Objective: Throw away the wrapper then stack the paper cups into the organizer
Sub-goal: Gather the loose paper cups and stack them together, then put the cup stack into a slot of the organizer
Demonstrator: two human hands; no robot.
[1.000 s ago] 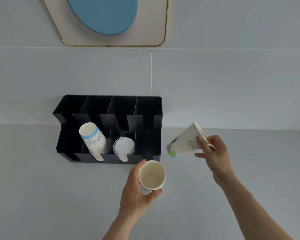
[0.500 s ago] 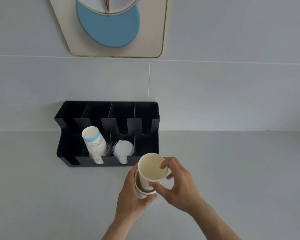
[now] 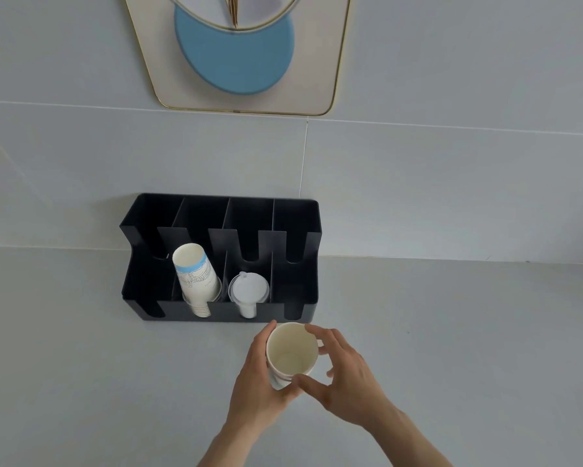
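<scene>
Two nested white paper cups [image 3: 291,353] stand mouth-up in front of the black organizer [image 3: 142,291]. My left hand [image 3: 259,382] wraps the cups from the left. My right hand [image 3: 345,379] touches the rim and side from the right, with thumb and fingertips on the cup. The organizer has four compartments against the wall. A stack of blue-printed paper cups [image 3: 195,281] leans in the second compartment, and white plastic lids [image 3: 248,291] sit in the third. No wrapper is in view.
The organizer sits on a pale grey counter [image 3: 81,382] against a grey tiled wall. A gold-framed wall decoration [image 3: 236,55] with a blue disc hangs above. The first and fourth compartments hold nothing.
My right hand brought its cup over and pushed it down into the cup in my left hand. The inner cup now sits fully nested. The view has tilted upward.
</scene>
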